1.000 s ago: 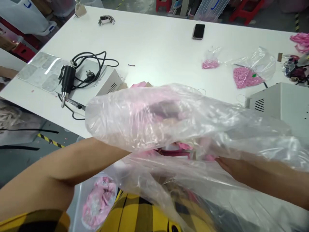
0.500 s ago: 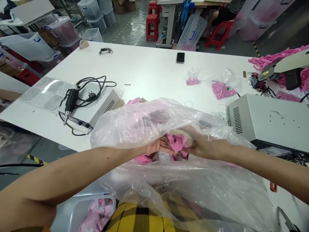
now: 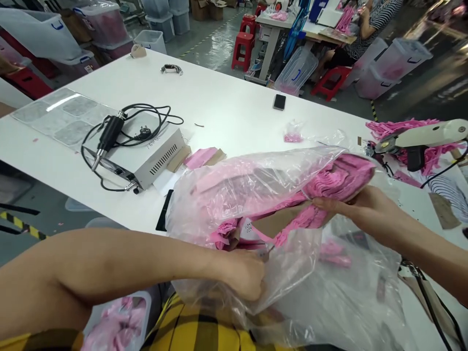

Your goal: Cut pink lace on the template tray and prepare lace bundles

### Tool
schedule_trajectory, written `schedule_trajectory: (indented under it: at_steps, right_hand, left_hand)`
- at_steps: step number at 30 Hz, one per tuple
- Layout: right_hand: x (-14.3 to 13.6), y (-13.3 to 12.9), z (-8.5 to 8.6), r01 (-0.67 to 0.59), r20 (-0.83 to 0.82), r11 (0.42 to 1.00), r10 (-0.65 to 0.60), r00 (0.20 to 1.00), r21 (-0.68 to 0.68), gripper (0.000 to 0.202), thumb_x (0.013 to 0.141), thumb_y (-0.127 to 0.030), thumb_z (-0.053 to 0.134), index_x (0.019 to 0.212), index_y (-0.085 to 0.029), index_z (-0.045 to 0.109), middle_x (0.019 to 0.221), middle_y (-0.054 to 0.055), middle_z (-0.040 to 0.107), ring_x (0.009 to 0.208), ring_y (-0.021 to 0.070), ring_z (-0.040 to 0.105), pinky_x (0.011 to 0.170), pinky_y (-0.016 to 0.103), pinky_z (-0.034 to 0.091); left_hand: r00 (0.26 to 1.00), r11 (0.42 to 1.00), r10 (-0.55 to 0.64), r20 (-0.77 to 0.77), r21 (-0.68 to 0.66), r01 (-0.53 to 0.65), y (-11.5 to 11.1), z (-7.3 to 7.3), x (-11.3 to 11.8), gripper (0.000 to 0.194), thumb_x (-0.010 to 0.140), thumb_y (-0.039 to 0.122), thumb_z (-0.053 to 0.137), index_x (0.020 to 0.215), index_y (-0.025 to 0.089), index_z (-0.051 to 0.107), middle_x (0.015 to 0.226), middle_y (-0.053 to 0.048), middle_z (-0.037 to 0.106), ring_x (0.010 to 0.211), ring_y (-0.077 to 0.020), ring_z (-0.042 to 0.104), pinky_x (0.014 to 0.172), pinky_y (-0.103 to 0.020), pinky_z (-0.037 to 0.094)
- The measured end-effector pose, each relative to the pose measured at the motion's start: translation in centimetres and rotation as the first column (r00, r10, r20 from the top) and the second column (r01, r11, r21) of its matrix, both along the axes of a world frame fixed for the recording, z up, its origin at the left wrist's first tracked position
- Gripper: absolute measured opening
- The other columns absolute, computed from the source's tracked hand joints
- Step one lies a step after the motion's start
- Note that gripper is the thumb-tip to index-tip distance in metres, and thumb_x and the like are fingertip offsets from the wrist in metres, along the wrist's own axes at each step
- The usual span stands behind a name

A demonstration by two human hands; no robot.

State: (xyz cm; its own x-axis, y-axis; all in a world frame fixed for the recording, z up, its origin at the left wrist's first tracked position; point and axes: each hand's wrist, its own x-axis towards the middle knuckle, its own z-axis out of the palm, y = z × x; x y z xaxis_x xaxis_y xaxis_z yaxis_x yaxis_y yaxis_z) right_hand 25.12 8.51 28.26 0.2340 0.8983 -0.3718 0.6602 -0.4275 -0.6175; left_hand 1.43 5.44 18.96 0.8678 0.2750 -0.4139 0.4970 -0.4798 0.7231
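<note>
A large clear plastic bag (image 3: 226,180) lies across the table's near edge and my lap, its mouth gaping upward. My right hand (image 3: 369,209) grips a thick bundle of pink fabric pieces (image 3: 338,178) at the mouth's right side, thumb on top. Brown backing (image 3: 281,222) shows along the bundle, partly inside the bag. Closed in a fist, my left hand (image 3: 244,273) is at the near rim of the bag and holds its film; its fingertips are mostly hidden. More pink pieces (image 3: 224,231) and a white dotted sheet (image 3: 250,231) show within the opening.
On the left sit a grey control box (image 3: 157,156) and a black corded handpiece (image 3: 109,134). A phone (image 3: 279,102) and a small bag of pink bits (image 3: 293,132) lie farther back. At right is a pale machine arm (image 3: 427,136). A bin (image 3: 146,312) stands below; a co-worker (image 3: 380,29) sits beyond.
My right hand has moved right with the pink bundle, now more exposed. My left hand has left the bag's opening and come down to its near rim. The view has shifted.
</note>
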Motion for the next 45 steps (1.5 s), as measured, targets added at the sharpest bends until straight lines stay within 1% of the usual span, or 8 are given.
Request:
schedule_trajectory:
  at_steps: [4,11,15,18,21,30,38,45]
  right_hand:
    - [-0.2,0.0,1.1,0.111,-0.006,0.992,-0.112,0.994,-0.057,0.057,0.061,-0.068,0.066,0.085,-0.017,0.067,0.088,0.012,0.070,0.085,0.0300,0.063,0.062,0.034,0.051]
    - [-0.8,0.2,0.5,-0.025,0.198,0.992,0.049,0.979,-0.120,0.062,0.068,-0.076,0.052,0.081,-0.016,0.059,0.074,0.011,0.065,0.066,0.0248,0.060,0.049,0.030,0.041]
    - [-0.8,0.3,-0.2,-0.042,0.164,0.987,0.068,0.984,-0.158,0.060,0.067,-0.076,0.054,0.077,-0.017,0.060,0.075,0.011,0.065,0.066,0.0241,0.059,0.048,0.029,0.040]
    - [-0.9,0.3,-0.8,-0.068,0.057,0.981,0.080,0.995,-0.179,0.058,0.068,-0.072,0.058,0.083,-0.016,0.062,0.084,0.012,0.066,0.075,0.0251,0.061,0.054,0.030,0.044]
    - [-0.8,0.1,-1.8,-0.071,-0.041,0.979,0.064,0.997,-0.190,0.059,0.069,-0.069,0.060,0.087,-0.013,0.063,0.086,0.013,0.067,0.080,0.0266,0.061,0.059,0.031,0.045]
    - [-1.9,-3.0,-3.4,-0.206,-0.581,0.979,0.172,0.796,0.008,0.069,0.072,-0.055,0.066,0.127,-0.018,0.047,0.123,0.013,0.055,0.105,0.0267,0.056,0.091,0.042,0.046]
    - [-3.6,-5.2,-3.6,-0.091,-0.465,0.982,0.158,0.871,0.163,0.082,0.074,-0.044,0.066,0.141,-0.021,0.025,0.122,0.014,0.052,0.094,0.0240,0.059,0.073,0.035,0.052]
    - [-5.3,-6.7,-3.4,-0.135,-0.303,0.939,0.236,0.923,0.317,0.073,0.077,-0.034,0.059,0.143,-0.024,0.029,0.131,0.011,0.048,0.101,0.0243,0.053,0.085,0.040,0.048]
  left_hand:
    - [0.988,0.983,0.137,0.069,0.116,-0.144,1.1,1.0,0.3,0.024,0.070,0.029,0.057,0.086,0.014,0.067,0.080,-0.013,0.065,0.065,-0.0244,0.059,0.051,-0.028,0.042]
    - [0.952,0.958,0.274,0.141,0.044,-0.282,2.3,3.8,1.0,0.030,0.077,0.021,0.045,0.047,0.016,0.041,0.047,0.000,0.043,0.045,-0.0108,0.040,0.048,-0.025,0.030]
    - [0.835,0.856,0.513,0.197,-0.053,-0.514,4.0,4.5,1.1,0.038,0.075,0.050,0.058,0.095,0.018,0.058,0.086,-0.006,0.063,0.077,-0.0216,0.057,0.064,-0.029,0.040]
    - [0.876,0.889,0.456,0.157,-0.132,-0.439,5.4,4.0,1.5,0.092,0.057,0.059,0.072,0.134,0.023,0.037,0.119,-0.012,0.056,0.103,-0.0367,0.054,0.077,-0.038,0.043]
    - [0.909,0.890,0.398,0.125,-0.294,-0.349,6.5,3.3,2.0,0.094,0.060,0.041,0.074,0.140,0.027,0.027,0.122,-0.009,0.054,0.105,-0.0348,0.055,0.078,-0.037,0.045]
    - [0.829,0.579,0.539,-0.147,-0.650,-0.492,7.6,2.6,0.5,0.077,0.055,0.012,0.068,0.128,0.020,0.043,0.106,-0.006,0.059,0.098,-0.0241,0.058,0.068,-0.026,0.049]
    - [0.682,0.203,0.686,-0.255,-0.833,-0.515,8.1,0.1,1.1,0.057,0.050,0.001,0.062,0.103,0.019,0.054,0.082,-0.001,0.062,0.078,-0.0215,0.063,0.067,-0.032,0.051]
    - [0.652,0.248,0.735,-0.186,-0.821,-0.514,8.8,-0.9,1.0,0.027,0.056,0.022,0.069,0.080,0.017,0.057,0.066,-0.001,0.060,0.078,-0.0218,0.062,0.074,-0.034,0.048]
